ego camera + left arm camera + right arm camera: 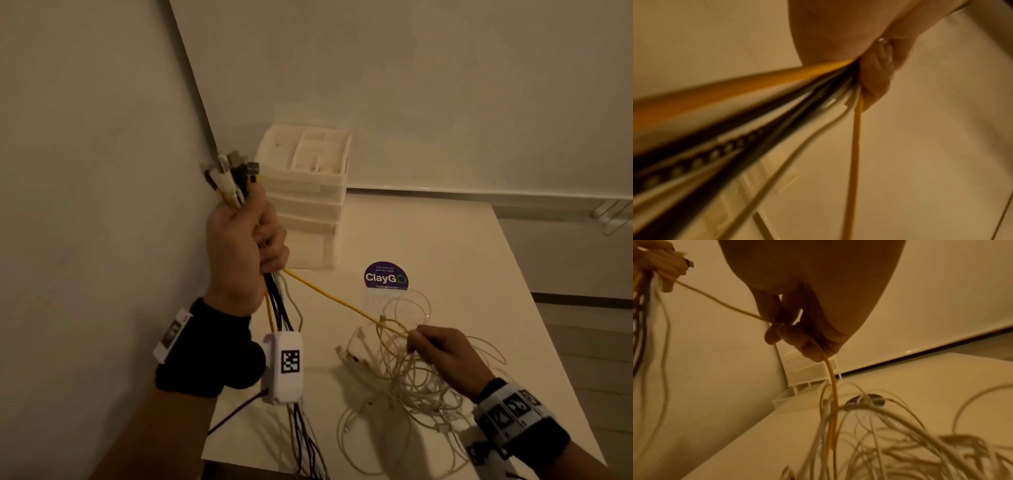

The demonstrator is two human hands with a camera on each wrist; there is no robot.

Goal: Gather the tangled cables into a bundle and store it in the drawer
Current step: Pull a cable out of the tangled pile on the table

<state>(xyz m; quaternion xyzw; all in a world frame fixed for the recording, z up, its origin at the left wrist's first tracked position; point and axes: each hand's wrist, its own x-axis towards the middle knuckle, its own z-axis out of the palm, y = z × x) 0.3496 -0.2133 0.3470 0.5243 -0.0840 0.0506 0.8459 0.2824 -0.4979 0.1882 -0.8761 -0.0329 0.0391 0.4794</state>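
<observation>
My left hand (246, 233) is raised by the left wall and grips a bundle of cables (236, 178), yellow, black and white, with the plugs sticking out above the fist. In the left wrist view those cables (797, 104) fan out from the curled fingers (877, 78). A yellow cable (335, 299) runs taut from that fist down to my right hand (435, 346), which pinches it (789, 326) just above a tangle of pale cables (411, 383) on the white table (462, 246). The white drawer unit (305, 192) stands in the corner, its drawers closed.
A round purple ClayGo sticker (386, 277) lies on the table between the drawer unit and the tangle. Loose cable ends hang over the table's front edge (308, 459). The wall (102, 171) is close on the left.
</observation>
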